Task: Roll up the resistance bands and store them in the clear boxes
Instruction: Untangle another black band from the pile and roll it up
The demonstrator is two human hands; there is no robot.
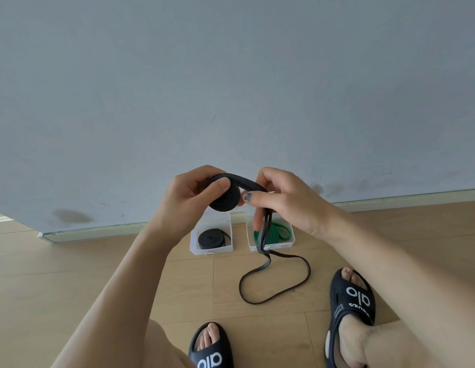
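The left hand (pixel 188 193) holds the coiled part of a black resistance band (pixel 225 197), with the thumb pressed flat on the face of the coil and the fingers curled behind it. The right hand (pixel 281 200) pinches the uncoiled length of the same band just beside the coil, thumb on the near side and fingers wrapped over the top. Both hands are raised above the floor (pixel 98 261), close together, with the strap arching between them.

From the right hand the free length hangs down as a doubled strand, reaches the wooden floor and spreads into an open loop (pixel 277 281) near the right foot.

Two clear boxes stand side by side on the floor against the base of the wall (pixel 231 75). The left box (pixel 195 244) contains a rolled black band (pixel 212 238). The right box (pixel 291 241) contains a green band (pixel 277 232), loosely coiled and partly hidden behind the hanging strand.

Two feet in black slides are visible at the lower edge: the left slide (pixel 211 349) and the right slide (pixel 352 301), both on the floor
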